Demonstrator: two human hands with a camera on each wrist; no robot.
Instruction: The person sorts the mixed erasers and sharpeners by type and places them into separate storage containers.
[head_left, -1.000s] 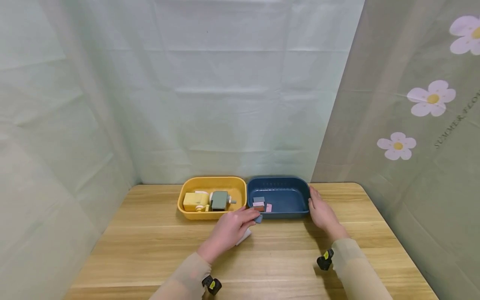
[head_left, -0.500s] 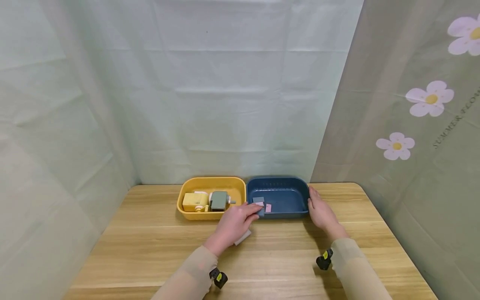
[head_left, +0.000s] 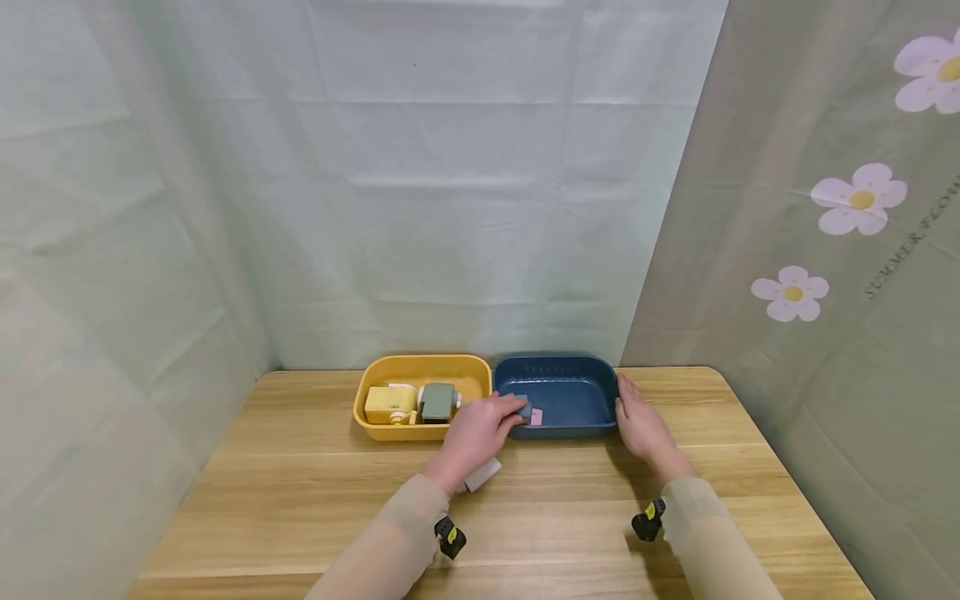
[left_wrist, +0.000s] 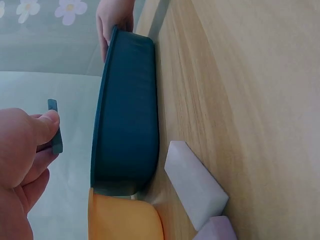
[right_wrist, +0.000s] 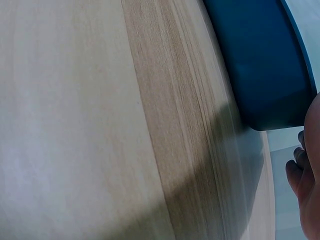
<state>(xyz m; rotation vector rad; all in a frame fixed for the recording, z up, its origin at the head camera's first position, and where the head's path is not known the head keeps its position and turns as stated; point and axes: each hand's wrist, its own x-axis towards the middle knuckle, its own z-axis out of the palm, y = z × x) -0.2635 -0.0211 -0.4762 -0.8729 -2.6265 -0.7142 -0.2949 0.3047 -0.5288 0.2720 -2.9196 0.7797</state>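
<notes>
My left hand (head_left: pixel 478 432) is over the front left corner of the blue bin (head_left: pixel 573 432), pinching a small flat blue-grey block (left_wrist: pixel 57 144) between thumb and fingers. Seen from the left wrist, that block stands on edge in the fingertips, above the rim. A small pink piece (head_left: pixel 536 417) lies inside the bin. Other small blocks in that corner are mostly hidden by the hand. My right hand (head_left: pixel 643 423) rests against the bin's right end, its fingers along the outer wall.
A yellow bin (head_left: pixel 423 432) adjoins the blue one on the left, holding a yellow crank-type device (head_left: pixel 390 403) and a green one (head_left: pixel 438 402). On the wooden table in front lie a whitish block (left_wrist: pixel 195 182) and a lilac block (left_wrist: pixel 218 229). A curtain hangs behind.
My left hand has moved forward and slightly right, carrying the blue-grey block from the bin's front edge to over its left corner. The right hand stays at the bin's end.
</notes>
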